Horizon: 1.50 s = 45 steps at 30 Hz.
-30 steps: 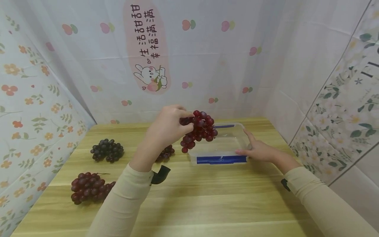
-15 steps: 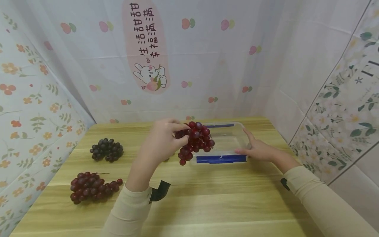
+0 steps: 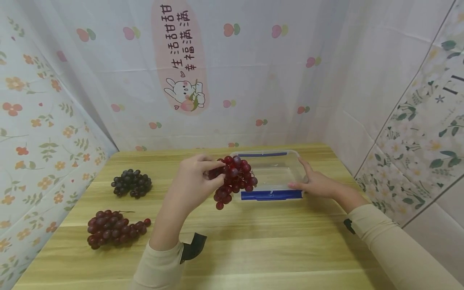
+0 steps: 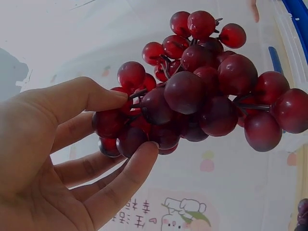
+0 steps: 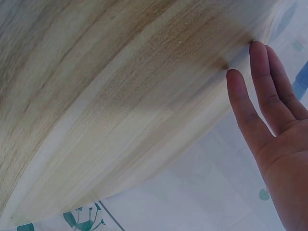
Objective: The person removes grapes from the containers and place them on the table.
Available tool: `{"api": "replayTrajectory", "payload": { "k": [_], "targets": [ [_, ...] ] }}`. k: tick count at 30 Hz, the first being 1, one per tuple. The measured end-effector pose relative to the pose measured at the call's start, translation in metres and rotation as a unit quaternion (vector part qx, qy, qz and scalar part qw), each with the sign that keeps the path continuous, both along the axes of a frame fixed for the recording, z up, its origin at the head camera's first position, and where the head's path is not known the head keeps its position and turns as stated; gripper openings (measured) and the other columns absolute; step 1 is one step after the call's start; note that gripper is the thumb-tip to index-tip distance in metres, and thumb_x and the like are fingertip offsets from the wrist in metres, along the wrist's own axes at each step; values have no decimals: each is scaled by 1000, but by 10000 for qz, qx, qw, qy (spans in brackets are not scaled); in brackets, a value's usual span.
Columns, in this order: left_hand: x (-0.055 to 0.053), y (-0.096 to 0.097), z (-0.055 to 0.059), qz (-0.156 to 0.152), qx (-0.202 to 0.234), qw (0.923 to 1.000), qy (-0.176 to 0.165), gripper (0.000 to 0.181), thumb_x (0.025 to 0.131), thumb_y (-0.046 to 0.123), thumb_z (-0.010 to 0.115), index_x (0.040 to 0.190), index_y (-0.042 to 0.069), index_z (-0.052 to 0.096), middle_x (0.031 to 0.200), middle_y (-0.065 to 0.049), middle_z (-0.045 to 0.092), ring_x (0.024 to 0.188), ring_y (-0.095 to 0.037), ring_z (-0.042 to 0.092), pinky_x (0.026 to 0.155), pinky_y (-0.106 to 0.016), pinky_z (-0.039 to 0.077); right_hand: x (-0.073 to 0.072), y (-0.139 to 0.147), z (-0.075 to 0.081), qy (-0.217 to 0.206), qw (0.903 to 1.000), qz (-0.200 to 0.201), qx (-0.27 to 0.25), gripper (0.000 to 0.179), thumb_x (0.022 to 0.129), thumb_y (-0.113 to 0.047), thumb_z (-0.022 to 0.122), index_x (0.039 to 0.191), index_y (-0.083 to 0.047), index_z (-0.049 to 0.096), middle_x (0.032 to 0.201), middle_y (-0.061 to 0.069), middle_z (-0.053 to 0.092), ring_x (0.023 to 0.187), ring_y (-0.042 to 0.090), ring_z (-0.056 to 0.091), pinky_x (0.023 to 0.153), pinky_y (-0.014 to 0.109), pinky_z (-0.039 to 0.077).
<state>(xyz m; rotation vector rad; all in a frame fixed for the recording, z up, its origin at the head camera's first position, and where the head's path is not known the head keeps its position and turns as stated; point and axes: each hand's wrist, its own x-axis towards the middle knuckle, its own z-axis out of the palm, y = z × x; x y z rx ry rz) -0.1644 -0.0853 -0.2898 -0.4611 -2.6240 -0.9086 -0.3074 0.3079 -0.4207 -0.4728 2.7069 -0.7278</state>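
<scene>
My left hand (image 3: pixel 197 183) pinches a bunch of red grapes (image 3: pixel 233 179), thumb on one side and fingers on the other. The bunch hangs at the left end of a clear food container (image 3: pixel 275 186) and overlaps it in the head view. Up close in the left wrist view, the fingertips (image 4: pixel 150 149) press on the upper grapes near the stem. My right hand (image 3: pixel 319 184) rests at the container's right end, its thumb at the near corner and a finger along the side. Its fingers (image 5: pixel 240 96) look straight in the right wrist view.
On the table's left side lie a bunch of black grapes (image 3: pixel 131 183) and, nearer to me, another bunch of red grapes (image 3: pixel 116 229). Blue clips (image 3: pixel 272 195) line the container's long sides. Printed curtains (image 3: pixel 253 72) stand behind the wooden table (image 3: pixel 275 249) and at both sides.
My left hand has moved left and toward me with the red grapes, away from over the container. The small dark bunch behind that hand is now hidden. My right hand has stayed put.
</scene>
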Motion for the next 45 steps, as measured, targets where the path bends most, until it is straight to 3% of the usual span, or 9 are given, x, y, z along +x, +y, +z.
{"api": "replayTrajectory", "payload": {
  "k": [7,18,30,34,39,45],
  "targets": [
    [5,-4,-4,123,138,9998,-28,24,92,12,79,115,8,84,114,-9,76,86,-20,70,77,-35,63,0,-2,3,36,10000,2,25,127,97,-66,66,168,-7,-21,102,3,82,96,16,73,97,47,55],
    [10,-14,-12,251,201,9992,-254,24,92,10,78,115,7,83,111,-8,75,83,-18,68,76,-33,59,3,-3,4,41,10000,-14,11,126,97,-66,66,167,-7,-21,109,12,81,105,24,75,105,58,53],
    [24,-42,-22,560,169,9946,-861,28,94,11,76,121,7,81,118,-10,72,83,-18,65,76,-33,56,2,-1,2,-42,10000,16,24,126,98,-68,64,168,-8,-22,114,12,81,113,30,76,110,63,50],
    [28,-55,-28,554,9,9932,-1019,28,95,13,77,121,8,81,122,-12,72,95,-24,69,79,-37,61,3,-1,3,-64,10000,31,18,125,98,-67,64,167,-8,-22,114,12,81,111,30,76,110,63,50],
    [30,-72,-38,520,-231,9908,-1229,27,94,16,79,121,11,82,124,-11,72,108,-29,66,78,-38,59,3,-2,3,-113,9999,22,-20,126,98,-67,64,167,-8,-23,115,13,81,112,30,76,111,64,49],
    [29,-83,-53,411,-329,9821,-1810,30,94,20,79,123,14,81,131,-13,72,96,-21,68,71,-34,51,3,-1,3,-110,9999,-5,-15,126,98,-67,64,167,-8,-22,112,11,81,109,27,76,109,62,50]
  ]
}}
